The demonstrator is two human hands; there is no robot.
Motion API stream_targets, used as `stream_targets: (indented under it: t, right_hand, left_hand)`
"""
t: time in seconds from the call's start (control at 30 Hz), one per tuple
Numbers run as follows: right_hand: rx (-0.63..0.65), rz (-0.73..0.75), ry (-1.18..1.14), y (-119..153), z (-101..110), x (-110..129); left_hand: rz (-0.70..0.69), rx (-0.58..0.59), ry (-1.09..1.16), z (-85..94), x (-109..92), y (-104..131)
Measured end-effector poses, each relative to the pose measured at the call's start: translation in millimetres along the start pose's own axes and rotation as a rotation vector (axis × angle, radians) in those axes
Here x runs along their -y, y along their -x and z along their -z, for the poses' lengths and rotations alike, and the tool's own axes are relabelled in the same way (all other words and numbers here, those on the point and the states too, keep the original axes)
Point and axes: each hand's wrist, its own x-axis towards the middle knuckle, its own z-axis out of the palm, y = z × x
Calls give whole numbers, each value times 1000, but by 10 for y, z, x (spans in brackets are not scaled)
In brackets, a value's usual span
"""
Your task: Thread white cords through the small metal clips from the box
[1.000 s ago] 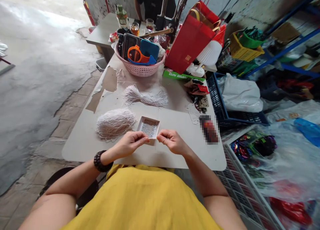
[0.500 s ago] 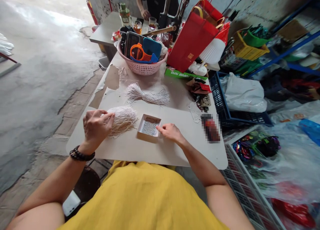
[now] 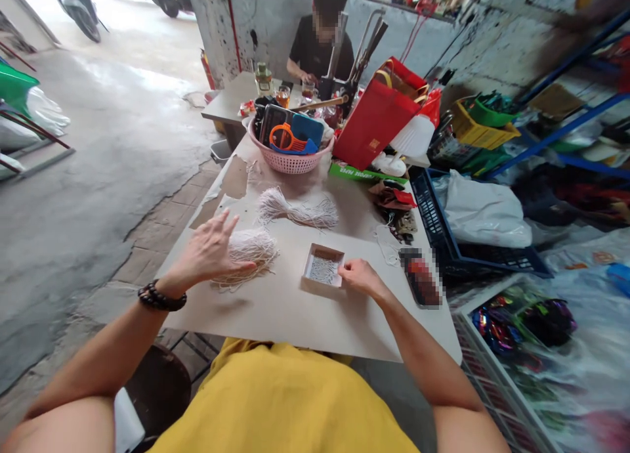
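Observation:
My left hand (image 3: 209,249) is open, fingers spread, over the left side of a bundle of white cords (image 3: 253,248). Whether it touches the cords I cannot tell. With fingers closed, my right hand (image 3: 361,276) grips the right wall of a small open cardboard box (image 3: 323,289). Inside the box lie many small silvery metal pieces (image 3: 322,269), too fine to name. A second bundle of white cords (image 3: 298,210) lies farther back on the table (image 3: 275,322).
Behind the cords stands a pink basket (image 3: 290,162) full of odds and ends, beside a red paper bag (image 3: 377,115). A pixelated dark object (image 3: 420,279) lies at the right. Blue and white crates (image 3: 438,210) flank the table. Another person (image 3: 319,46) sits at the far table.
My left hand has gone from pinched fingers to an open spread. The box has moved right, away from the near cord bundle, with my right hand at its edge. The view has tilted up.

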Motion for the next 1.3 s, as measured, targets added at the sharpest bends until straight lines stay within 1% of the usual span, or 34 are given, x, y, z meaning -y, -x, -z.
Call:
stream_targets:
  t: [0.03,0.07,0.1,0.13,0.2,0.27,0.33,0.43,0.47,0.53,0.6,0.67,0.73,0.8,0.83,0.9,0.93,0.97,1.03,1.07,1.1,1.13,1.17,1.2,1.3]
  right_hand:
    - [5,-6,13,8,26,-12]
    - [8,-15,32,23,56,-14]
    - [3,-23,64,43,90,-5]
    - [-12,-33,105,68,127,11]
    - [-63,-47,195,122,212,63]
    - [-95,-30,248,167,302,133]
    - [-76,13,256,191,388,219]
    - [-3,83,299,186,507,373]
    - [16,107,316,172,550,428]
    - [25,159,319,126,655,534]
    - [-13,218,232,57,806,619]
    - [-81,283,35,-17,1021,664]
    - [-179,328,-223,-62,1299,662]
    - [-344,314,-414,-47,1625,618]
    - [-443,284,-481,-13,1795,586]
    - [-650,250,-607,96,2122,511]
    - [-738,229,-669,161,2265,473]
    - [-826,207,-712,227,2385,437]
    - [-931,207,-755,340,2525,374]
    - [-968,226,-757,382,2534,349]
    - [-978,257,-751,411,2498,328]
    - [-962,292,-742,428,2417,311]
    - [-915,329,-729,435,2293,298]
    - [-836,352,-716,433,2130,289]
    - [-482,387,-706,401,1491,286]
  left_hand:
    - [-2,102,-33,-8,-18,-34]
    - [-4,177,-56,-20,-40,-59]
    - [-7,221,-69,-34,-65,-74]
    - [-8,236,-73,-52,-91,-76]
    - [-7,224,-67,-106,-138,-44]
    - [-2,210,-59,-190,-175,29]
    - [-7,194,-61,-304,-195,120]
    - [-4,121,-83,-468,-198,222]
    - [-6,115,-81,-500,-194,237]
    - [-8,120,-74,-509,-187,237]
    - [-11,137,-77,-453,-183,203]
    - [-5,142,-99,-368,-184,150]
    - [4,154,-120,-295,-186,91]
    - [10,201,-119,-259,-183,40]
    - [10,239,-107,-256,-178,21]
    - [8,305,-67,-271,-164,-2]
    - [7,319,-46,-283,-154,-5]
    - [4,319,-29,-296,-142,-5]
    - [-3,285,-14,-314,-118,2]
    - [-8,265,-15,-318,-108,6]
    - [-15,248,-19,-318,-100,8]
    - [-22,236,-25,-314,-95,10]
    - [-29,230,-29,-308,-94,9]
    - [-34,226,-32,-299,-98,6]
    - [-19,223,-33,-261,-133,-10]
